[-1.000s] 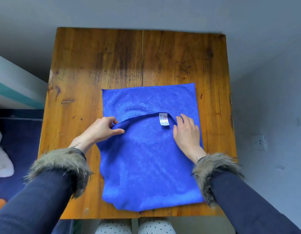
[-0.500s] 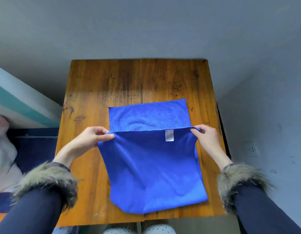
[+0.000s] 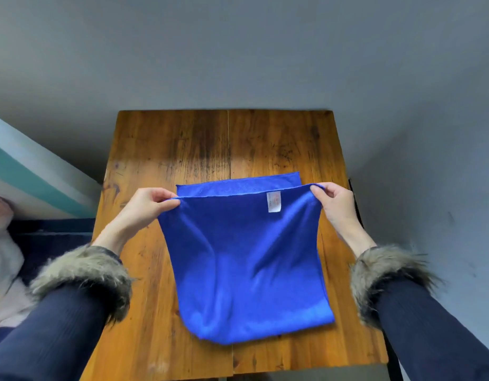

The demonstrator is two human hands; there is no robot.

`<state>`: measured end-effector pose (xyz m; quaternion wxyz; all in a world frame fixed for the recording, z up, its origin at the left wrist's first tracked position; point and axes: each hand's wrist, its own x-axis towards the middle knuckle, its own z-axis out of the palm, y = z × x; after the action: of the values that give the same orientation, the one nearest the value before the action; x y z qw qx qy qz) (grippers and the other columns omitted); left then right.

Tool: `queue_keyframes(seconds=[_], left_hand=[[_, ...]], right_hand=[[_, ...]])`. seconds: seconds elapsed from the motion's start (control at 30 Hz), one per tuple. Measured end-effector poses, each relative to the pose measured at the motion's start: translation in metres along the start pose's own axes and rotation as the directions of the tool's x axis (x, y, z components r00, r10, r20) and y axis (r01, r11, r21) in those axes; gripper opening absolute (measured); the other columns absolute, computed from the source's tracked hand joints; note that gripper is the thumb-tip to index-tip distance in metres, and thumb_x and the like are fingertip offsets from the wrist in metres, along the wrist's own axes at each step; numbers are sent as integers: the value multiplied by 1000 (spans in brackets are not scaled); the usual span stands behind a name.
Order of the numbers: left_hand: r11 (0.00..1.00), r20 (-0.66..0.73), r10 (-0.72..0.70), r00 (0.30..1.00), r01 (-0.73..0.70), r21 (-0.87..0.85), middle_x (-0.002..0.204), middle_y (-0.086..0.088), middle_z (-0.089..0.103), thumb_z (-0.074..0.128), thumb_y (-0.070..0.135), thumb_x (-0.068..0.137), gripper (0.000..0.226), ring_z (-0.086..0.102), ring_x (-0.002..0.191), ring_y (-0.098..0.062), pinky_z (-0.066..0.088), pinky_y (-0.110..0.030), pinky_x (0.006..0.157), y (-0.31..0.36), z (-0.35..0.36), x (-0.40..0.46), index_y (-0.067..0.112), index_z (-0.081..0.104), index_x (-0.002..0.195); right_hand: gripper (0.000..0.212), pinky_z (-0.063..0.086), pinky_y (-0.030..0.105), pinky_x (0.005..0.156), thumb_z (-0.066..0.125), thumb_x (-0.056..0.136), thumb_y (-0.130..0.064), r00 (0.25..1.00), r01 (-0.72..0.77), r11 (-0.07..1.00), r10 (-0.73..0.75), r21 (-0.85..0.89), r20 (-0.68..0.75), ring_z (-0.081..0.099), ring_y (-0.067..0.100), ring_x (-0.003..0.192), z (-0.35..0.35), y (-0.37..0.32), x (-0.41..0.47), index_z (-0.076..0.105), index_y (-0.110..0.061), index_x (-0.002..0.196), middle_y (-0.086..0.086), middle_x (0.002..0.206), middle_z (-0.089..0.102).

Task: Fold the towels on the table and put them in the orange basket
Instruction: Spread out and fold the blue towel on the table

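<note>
Blue towel spread on the wooden worktop, its near fold by the front edge, upper layer lifted. Left hand pinches the raised edge's left corner, fingers closed on cloth; right hand pinches the right corner. A white label hangs there. Beyond, the lower layer lies flat.

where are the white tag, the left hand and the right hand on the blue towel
white tag (image 3: 274, 202), head view, middle of the label.
left hand (image 3: 146, 204), head view, back of the hand.
right hand (image 3: 335, 202), head view, back of the hand.
</note>
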<state>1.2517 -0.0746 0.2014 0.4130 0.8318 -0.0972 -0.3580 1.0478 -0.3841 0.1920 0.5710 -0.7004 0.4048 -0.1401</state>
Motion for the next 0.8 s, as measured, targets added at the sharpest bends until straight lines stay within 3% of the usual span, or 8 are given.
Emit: queue_keyframes(seconds=[0.07,0.13,0.23,0.33,0.47,0.53,0.7,0.8], left_hand=[[998,-108,4,994,3,68,88,-5,71,66,25,86,7,59,79,-21,47,-41,65,-1,7,16,20,70,83],[995,-189,24,982,-5,100,91,-1,70,66,28,85,8,61,86,-19,51,-42,73,-2,12,30,21,70,84],[992,-259,63,964,-33,122,87,4,67,67,29,84,9,58,80,-10,44,-22,65,-9,20,52,20,68,83],[968,-273,84,958,-14,249,90,-2,65,67,28,84,11,54,76,-10,37,-20,60,-20,29,73,17,65,81],[918,-223,166,960,-68,391,131,-13,51,70,16,83,9,45,119,-26,36,-30,95,-38,36,95,7,67,83],[898,-184,202,962,-107,426,137,-12,47,70,14,82,9,39,125,-28,34,-33,100,-43,37,101,7,66,82],[914,-218,204,954,-105,392,114,-9,56,72,15,80,9,44,108,-26,31,-23,87,-48,42,107,9,65,81],[947,-236,133,963,-54,316,102,-6,53,71,16,81,8,48,99,-23,32,-24,80,-47,44,109,11,65,82]], right_hand=[[11,48,24,77,58,90,-13,1000,6,999,-7,-44,-24,60,9,81,8,6,17,68,-11,92,-3,85,68],[9,47,19,70,59,89,-16,998,10,996,-15,-84,-60,60,6,78,14,13,36,68,-15,89,-8,81,66],[5,45,22,71,61,87,-19,994,3,987,-19,-158,-103,59,10,78,22,26,62,65,-19,84,-4,81,66],[7,40,23,71,62,87,-20,996,10,957,-36,-291,-84,57,13,82,29,43,82,66,-16,86,1,87,66],[15,41,26,77,63,87,-19,998,21,915,-44,-403,-47,56,16,89,40,59,102,69,-6,92,6,98,62],[16,42,29,81,64,85,-16,997,29,909,-59,-417,-58,56,20,94,45,64,108,69,-2,89,10,100,62],[10,45,31,85,66,84,-13,1000,-16,928,19,-373,3,59,24,98,51,69,119,70,-6,89,11,101,64],[6,46,27,77,65,84,-16,995,-65,941,87,-332,53,60,17,88,52,71,120,69,-14,88,6,97,67]])
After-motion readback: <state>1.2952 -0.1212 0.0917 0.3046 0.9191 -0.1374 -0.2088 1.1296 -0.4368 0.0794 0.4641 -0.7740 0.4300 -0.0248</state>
